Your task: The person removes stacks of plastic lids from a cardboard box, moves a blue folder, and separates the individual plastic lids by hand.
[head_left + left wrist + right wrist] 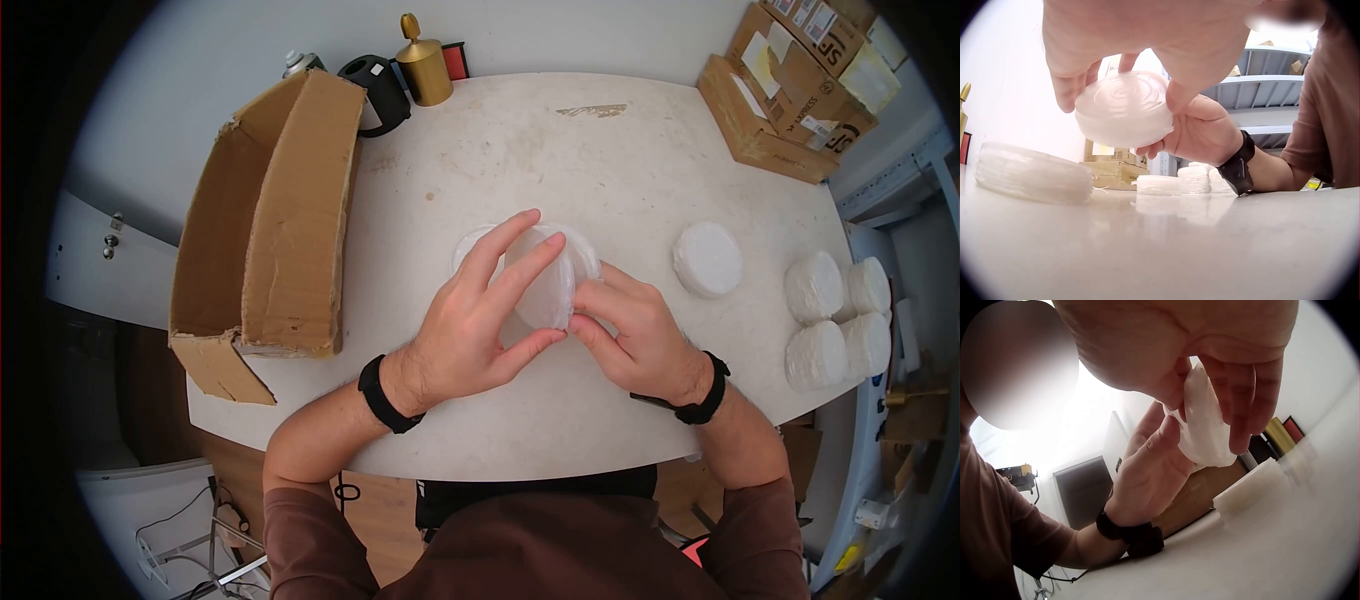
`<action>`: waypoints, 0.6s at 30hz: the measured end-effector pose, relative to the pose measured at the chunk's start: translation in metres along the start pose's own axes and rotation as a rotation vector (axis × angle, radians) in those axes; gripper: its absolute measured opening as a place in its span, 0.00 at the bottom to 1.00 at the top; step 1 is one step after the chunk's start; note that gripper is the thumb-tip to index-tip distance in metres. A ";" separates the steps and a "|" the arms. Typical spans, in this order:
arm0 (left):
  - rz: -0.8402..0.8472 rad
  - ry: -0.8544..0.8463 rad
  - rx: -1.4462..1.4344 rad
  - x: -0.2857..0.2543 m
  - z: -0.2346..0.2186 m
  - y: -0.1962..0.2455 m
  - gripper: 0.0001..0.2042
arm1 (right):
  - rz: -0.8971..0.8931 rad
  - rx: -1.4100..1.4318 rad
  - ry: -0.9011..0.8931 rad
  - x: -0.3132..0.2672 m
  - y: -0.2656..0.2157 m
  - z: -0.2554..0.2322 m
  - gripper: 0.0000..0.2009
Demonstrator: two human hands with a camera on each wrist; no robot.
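Note:
A round, whitish translucent disc-shaped pack [545, 285] is held tilted above the table between both hands. The left hand [470, 320] grips its rim with thumb and spread fingers; in the left wrist view the pack [1125, 109] shows concentric rings on its face. The right hand [635, 325] pinches the pack's right edge with thumb and fingers, and in the right wrist view its fingers lie along the side of the pack [1204, 422]. Another round pack [1032, 174] lies on the table under the hands, partly hidden in the head view.
An open cardboard box [300, 220] stands at the left. One wrapped white disc [707, 260] lies right of the hands, with several stacked discs [815, 287] by the right edge. Behind are a black container [376, 97], a gold bottle [426, 72] and, back right, cardboard boxes [790, 95].

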State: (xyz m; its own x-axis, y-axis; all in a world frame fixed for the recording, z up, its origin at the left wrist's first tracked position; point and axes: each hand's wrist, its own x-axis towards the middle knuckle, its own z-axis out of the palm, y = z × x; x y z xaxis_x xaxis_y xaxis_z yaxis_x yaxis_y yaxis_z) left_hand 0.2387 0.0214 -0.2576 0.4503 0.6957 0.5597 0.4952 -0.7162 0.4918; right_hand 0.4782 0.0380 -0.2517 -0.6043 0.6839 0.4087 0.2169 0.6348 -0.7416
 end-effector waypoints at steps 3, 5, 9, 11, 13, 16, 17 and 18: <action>0.006 0.014 -0.011 0.001 0.000 0.001 0.42 | 0.005 0.000 0.000 0.000 -0.001 -0.001 0.06; 0.013 0.016 -0.018 0.001 -0.001 0.001 0.42 | 0.009 -0.005 -0.002 0.000 -0.002 -0.001 0.06; 0.023 0.017 -0.040 0.001 -0.002 0.002 0.42 | 0.004 -0.017 0.008 -0.001 -0.002 -0.001 0.06; 0.023 0.025 -0.037 0.001 -0.003 0.002 0.42 | 0.005 -0.016 0.009 -0.001 -0.001 0.000 0.06; 0.023 0.033 -0.036 0.001 -0.003 0.002 0.42 | -0.008 0.001 0.053 0.000 0.000 0.001 0.06; 0.033 0.027 -0.049 0.001 -0.003 0.002 0.42 | 0.009 0.027 0.055 -0.001 0.001 0.001 0.06; 0.037 0.032 -0.048 0.001 -0.003 0.002 0.42 | 0.009 0.027 0.055 -0.001 0.000 -0.001 0.06; 0.041 0.036 -0.047 0.001 -0.002 0.002 0.42 | 0.013 0.044 0.045 -0.001 -0.003 -0.003 0.06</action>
State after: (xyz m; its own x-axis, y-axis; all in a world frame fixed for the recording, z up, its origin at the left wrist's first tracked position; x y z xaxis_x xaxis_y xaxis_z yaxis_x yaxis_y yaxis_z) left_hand 0.2380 0.0208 -0.2547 0.4422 0.6637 0.6033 0.4413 -0.7466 0.4979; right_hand 0.4806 0.0366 -0.2486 -0.5665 0.7083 0.4212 0.1902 0.6097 -0.7695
